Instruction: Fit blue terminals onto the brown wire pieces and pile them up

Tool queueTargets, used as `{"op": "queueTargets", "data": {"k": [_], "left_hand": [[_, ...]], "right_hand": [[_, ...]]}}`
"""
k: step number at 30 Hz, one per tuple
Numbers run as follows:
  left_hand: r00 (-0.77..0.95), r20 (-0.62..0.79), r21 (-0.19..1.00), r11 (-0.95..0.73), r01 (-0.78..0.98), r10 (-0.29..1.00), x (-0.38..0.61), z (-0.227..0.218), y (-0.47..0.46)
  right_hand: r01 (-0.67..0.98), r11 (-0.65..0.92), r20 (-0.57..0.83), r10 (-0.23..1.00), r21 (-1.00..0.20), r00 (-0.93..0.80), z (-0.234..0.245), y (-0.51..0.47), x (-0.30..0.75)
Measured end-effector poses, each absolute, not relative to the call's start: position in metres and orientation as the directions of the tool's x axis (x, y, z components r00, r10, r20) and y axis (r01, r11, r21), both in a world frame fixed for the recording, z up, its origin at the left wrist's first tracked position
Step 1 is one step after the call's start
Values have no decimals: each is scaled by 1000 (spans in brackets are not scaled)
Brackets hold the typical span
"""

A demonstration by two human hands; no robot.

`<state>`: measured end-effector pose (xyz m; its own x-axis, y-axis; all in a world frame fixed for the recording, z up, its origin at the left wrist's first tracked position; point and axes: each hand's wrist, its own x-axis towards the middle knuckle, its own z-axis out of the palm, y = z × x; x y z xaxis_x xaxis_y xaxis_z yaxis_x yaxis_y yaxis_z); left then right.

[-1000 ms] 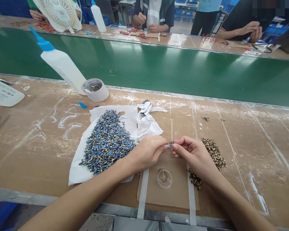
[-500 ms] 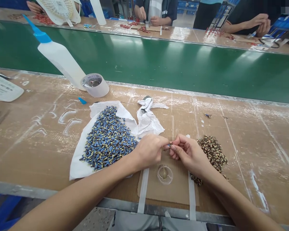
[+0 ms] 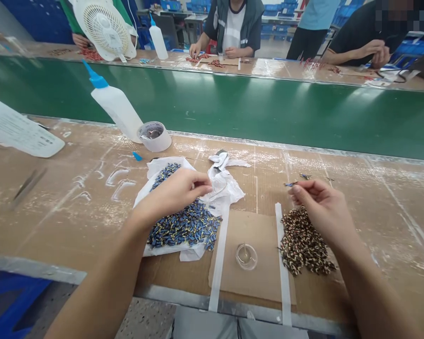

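Blue piece (image 3: 290, 184) is pinched in right hand (image 3: 321, 205); left hand (image 3: 183, 186), grip cannot be told; blue heap (image 3: 185, 230) at cup's (image 3: 253, 263) ten o'clock seems unfinished.

Shiny brown tabletop (image 3: 74, 226), matt cardboard, translucent plastic.
Tabletop looks coated, glare patchy, whitish smears; metal-looking grey edge (image 3: 38, 267). Green surface (image 3: 254, 103) beyond: smooth, soft sheen. Bottle (image 3: 118, 115) cloudy plastic, its nozzle (image 3: 97, 80) smooth blue plastic. Small cup (image 3: 246, 268) clear, glossy. Cardboard pad (image 3: 254, 230) dull, edged by pale matt tape strips (image 3: 219, 259). Thin white sheet (image 3: 228, 186) creased, paper-like. Brown-and-cream pieces (image 3: 305, 245) faintly glossy.
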<state>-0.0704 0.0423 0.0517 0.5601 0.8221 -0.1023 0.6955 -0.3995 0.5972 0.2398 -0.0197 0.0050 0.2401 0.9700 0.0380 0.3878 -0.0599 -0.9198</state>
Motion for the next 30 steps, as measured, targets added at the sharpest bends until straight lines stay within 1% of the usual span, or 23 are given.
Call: {"op": "queueTargets", "data": {"k": [2, 4, 6, 8, 13, 17, 20, 22, 25, 27, 30], "left_hand": [[577, -205, 545, -397, 738, 791, -78, 51, 44], [612, -267, 524, -421, 741, 745, -76, 45, 41], [633, -248, 500, -463, 732, 734, -69, 37, 35], [624, -192, 466, -489, 737, 758, -62, 32, 30], [599, -154, 446, -486, 752, 786, -56, 24, 28], [624, -130, 436, -521, 734, 771, -57, 24, 28], [625, -123, 430, -526, 734, 771, -62, 32, 31], [589, -107, 452, -488, 746, 801, -67, 42, 34], [488, -16, 548, -401, 734, 872, -72, 53, 39], [443, 34, 620, -367, 694, 896, -72, 54, 40], [436, 35, 695, -336, 636, 899, -66, 49, 39]], "right_hand": [[496, -85, 107, 932, -864, 346, -4, -5, 268], [590, -137, 158, 894, -796, 420, -16, 12, 294], [620, -172, 176, 871, -765, 460, -29, 26, 313], [632, -194, 176, 864, -750, 473, -37, 35, 324], [691, -184, 184, 887, -699, 423, -40, 39, 328], [700, -179, 180, 896, -691, 406, -38, 33, 329], [688, -184, 162, 899, -702, 406, -38, 27, 332], [676, -185, 150, 902, -713, 404, -38, 23, 333], [654, -180, 139, 904, -735, 405, -34, 18, 330], [611, -163, 134, 902, -775, 410, -27, 15, 323], [518, -91, 126, 921, -850, 369, -10, 6, 301]]}}
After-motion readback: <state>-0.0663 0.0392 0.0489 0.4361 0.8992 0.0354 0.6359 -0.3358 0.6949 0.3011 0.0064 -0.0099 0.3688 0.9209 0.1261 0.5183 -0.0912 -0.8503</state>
